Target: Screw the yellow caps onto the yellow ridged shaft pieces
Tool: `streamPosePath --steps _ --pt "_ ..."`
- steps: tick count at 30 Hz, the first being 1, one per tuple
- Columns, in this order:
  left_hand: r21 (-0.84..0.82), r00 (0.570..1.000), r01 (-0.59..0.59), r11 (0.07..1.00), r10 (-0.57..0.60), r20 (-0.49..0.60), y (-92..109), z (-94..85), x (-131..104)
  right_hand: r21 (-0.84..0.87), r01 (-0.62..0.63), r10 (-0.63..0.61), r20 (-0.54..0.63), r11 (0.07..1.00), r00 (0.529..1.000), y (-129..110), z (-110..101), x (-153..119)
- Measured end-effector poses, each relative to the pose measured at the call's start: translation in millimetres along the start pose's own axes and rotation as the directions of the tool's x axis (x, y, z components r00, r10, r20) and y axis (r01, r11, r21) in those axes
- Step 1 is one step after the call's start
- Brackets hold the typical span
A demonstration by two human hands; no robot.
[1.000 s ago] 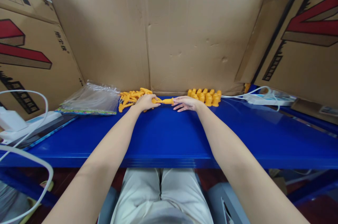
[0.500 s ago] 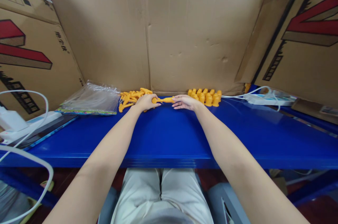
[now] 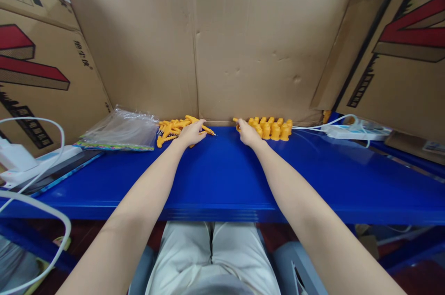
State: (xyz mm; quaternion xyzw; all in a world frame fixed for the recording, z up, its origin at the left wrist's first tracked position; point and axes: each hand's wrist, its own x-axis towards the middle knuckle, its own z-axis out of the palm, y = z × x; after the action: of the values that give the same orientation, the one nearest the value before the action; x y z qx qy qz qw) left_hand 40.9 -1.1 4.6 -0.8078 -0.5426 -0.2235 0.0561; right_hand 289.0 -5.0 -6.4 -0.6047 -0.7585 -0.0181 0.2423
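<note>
My left hand is at the right side of a heap of slender orange pieces, some with dark bead chains. Its fingers are closed around a slender orange piece, whose tip juts out to the right with a bit of chain at its end. My right hand is closed on another orange piece; only a small part shows past the fingers, the rest being hidden. Just right of that hand, several orange cup-shaped pieces stand upright in rows.
A clear plastic bag lies left of the heap on the blue table. Cardboard walls the back and sides. White power strips with cables sit at both ends, the left one beside a dark flat device.
Both hands were on one orange piece between them. The left has let go of it and grips another at the heap; the right has moved right and turned, its fingers curled in.
</note>
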Motion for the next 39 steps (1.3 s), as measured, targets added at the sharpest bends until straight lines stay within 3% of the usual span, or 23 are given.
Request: streamPosePath --steps 3,7,13,19,24,31,36,39 --pt "0.020 1.000 -0.009 1.000 0.009 0.012 0 0.5 1 -0.234 0.000 0.036 0.151 0.972 0.988 -5 -2 -6" --pt "0.062 0.999 -0.042 0.997 0.040 0.026 -1 1.8 3 -0.340 -0.009 0.064 0.151 0.940 0.986 -11 -3 -7" --pt "0.135 0.990 -0.137 0.981 0.133 0.039 0 8.7 2 -0.421 -0.079 0.158 0.155 0.904 0.975 -9 0 -2" --pt "0.207 0.978 -0.118 0.971 0.078 0.191 8 18.1 3 -0.463 -0.107 0.180 0.117 0.880 0.977 -10 5 4" --pt "0.225 0.988 -0.098 0.970 0.067 0.142 13 18.9 3 -0.449 -0.131 0.203 0.117 0.884 0.972 -10 5 4" --pt "0.243 0.998 -0.021 0.970 0.006 0.062 23 20.5 2 -0.433 -0.144 0.173 0.029 0.890 0.984 -4 -2 4" --pt "0.309 0.996 -0.023 0.951 -0.003 0.084 25 18.4 3 -0.322 -0.313 0.279 -0.149 0.893 0.949 -5 -26 2" --pt "0.327 0.996 -0.034 0.944 0.007 0.085 26 16.8 2 -0.280 -0.387 0.343 -0.192 0.879 0.919 -7 -39 0"
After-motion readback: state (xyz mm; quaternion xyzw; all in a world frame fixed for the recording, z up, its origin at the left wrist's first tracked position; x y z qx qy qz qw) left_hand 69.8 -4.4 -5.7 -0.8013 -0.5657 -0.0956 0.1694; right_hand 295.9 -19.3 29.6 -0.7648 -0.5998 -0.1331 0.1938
